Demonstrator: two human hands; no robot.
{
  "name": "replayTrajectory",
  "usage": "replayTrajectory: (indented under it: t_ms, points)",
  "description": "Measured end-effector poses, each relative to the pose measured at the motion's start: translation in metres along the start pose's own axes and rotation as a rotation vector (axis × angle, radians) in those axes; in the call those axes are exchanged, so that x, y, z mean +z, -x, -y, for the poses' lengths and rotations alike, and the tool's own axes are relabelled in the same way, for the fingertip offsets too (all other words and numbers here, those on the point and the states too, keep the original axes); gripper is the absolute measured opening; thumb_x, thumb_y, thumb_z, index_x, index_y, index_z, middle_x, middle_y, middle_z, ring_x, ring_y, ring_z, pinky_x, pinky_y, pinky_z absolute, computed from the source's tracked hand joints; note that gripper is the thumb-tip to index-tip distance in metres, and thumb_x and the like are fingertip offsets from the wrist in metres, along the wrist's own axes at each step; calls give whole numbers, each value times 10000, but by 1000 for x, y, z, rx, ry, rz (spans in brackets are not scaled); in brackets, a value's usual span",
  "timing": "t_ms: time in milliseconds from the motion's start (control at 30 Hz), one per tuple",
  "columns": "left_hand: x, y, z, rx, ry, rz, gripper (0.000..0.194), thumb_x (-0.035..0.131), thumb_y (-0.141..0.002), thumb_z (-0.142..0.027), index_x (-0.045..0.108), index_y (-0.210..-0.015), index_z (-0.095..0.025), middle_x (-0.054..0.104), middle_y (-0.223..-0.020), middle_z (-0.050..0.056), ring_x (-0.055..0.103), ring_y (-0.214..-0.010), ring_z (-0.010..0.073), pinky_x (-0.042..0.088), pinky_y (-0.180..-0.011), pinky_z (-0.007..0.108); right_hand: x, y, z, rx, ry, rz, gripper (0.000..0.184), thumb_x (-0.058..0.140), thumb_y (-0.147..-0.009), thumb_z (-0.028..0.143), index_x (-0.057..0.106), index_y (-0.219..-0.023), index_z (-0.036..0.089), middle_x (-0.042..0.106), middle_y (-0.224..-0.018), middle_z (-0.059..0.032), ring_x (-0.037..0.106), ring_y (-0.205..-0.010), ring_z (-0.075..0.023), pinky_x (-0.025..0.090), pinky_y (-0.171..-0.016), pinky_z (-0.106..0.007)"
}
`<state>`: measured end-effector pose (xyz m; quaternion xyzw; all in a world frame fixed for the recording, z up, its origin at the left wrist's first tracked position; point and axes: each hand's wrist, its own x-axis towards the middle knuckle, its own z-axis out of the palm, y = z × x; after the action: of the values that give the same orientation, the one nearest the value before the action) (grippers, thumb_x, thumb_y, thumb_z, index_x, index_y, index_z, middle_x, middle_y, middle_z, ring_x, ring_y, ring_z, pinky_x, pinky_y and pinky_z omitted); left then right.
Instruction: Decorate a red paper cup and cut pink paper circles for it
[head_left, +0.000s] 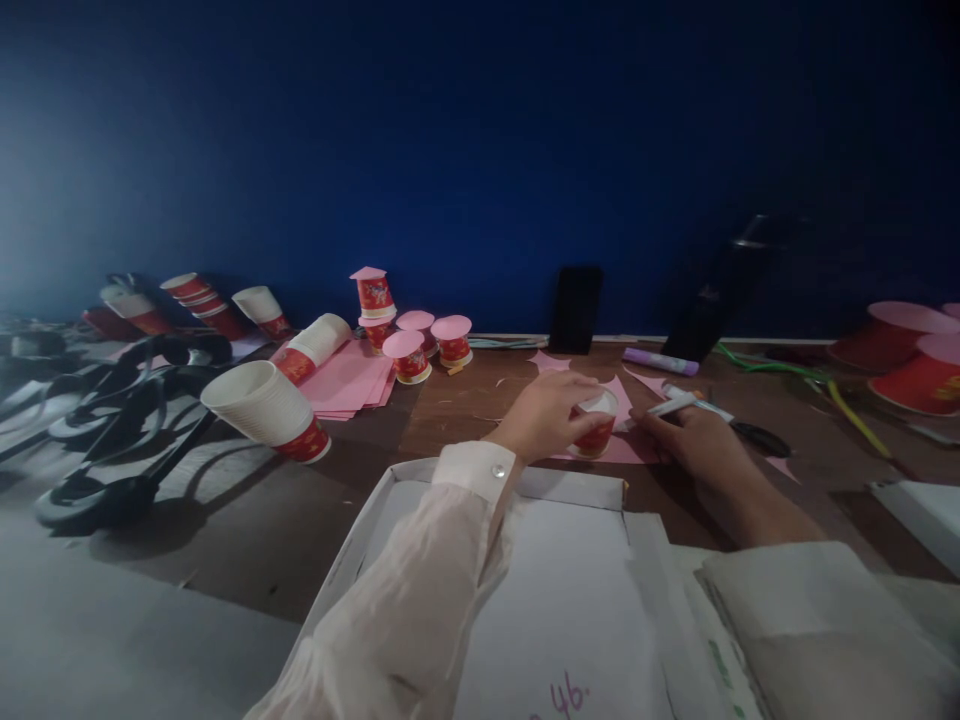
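At the near edge of the worktop (247, 520) we record a shallow white cardboard tray (570, 600) holding white sheets, one bearing pink handwriting. The worktop itself is dark brown wood, dimly lit, and runs back to a deep blue wall (480, 130).

Just beyond the tray, a pink paper sheet (637, 448) lies flat near the middle of the worktop. On it stands a small red paper cup (598, 428), upright, with a white rim. The left hand (551, 415), arm in a sheer white buttoned sleeve, reaches over the tray and curls its fingers around the cup's side and rim, gripping it. The right hand (694, 435) rests on the worktop just beside the cup, fingers closed around a white pen (679, 402) whose tip points toward the cup.

Black-handled scissors (757, 438) lie just right of that hand. Farther back we note a purple glue stick (660, 361) and pink offcuts. Toward the left far corner lie stacks of red-and-white cups on their sides (262, 405), pink paper sheets, and several inverted cups capped with pink discs (412, 355). A dark phone (575, 308) leans against the wall. Large red cups (915, 365) sit at the right edge.
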<state>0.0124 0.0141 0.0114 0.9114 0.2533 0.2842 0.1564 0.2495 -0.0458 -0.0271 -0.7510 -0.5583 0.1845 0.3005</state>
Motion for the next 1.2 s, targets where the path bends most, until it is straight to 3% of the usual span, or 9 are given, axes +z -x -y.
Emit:
replayTrajectory:
  t_ms: [367, 900, 1200]
  points:
    - [2, 0, 2, 11, -13, 0, 287, 701, -937, -350, 766, -1161, -183, 733, -1318, 117, 638, -1271, 265, 454, -1135, 420, 3, -4, 1, 24, -10, -23, 437, 621, -810, 648, 704, -679, 239, 748, -779, -146, 680, -800, -346, 482, -731, -439]
    - [1, 1, 1, 4, -22, -12, 346, 681, -951, -407, 756, -1211, -192, 739, -1320, 100, 647, -1268, 262, 462, -1126, 417, 8, -11, 9, 43, 18, -28, 394, 631, -827, 543, 651, -596, 224, 690, -642, -111, 654, -674, -275, 455, -635, -368]
    - [2, 1, 3, 2, -56, -26, 365, 662, -956, -438, 743, -1231, -211, 737, -1332, 84, 639, -1286, 267, 454, -1109, 445, 10, -16, 1, 73, -29, -6, 389, 655, -849, 546, 693, -671, 203, 688, -637, -100, 640, -594, -239, 462, -566, -341]
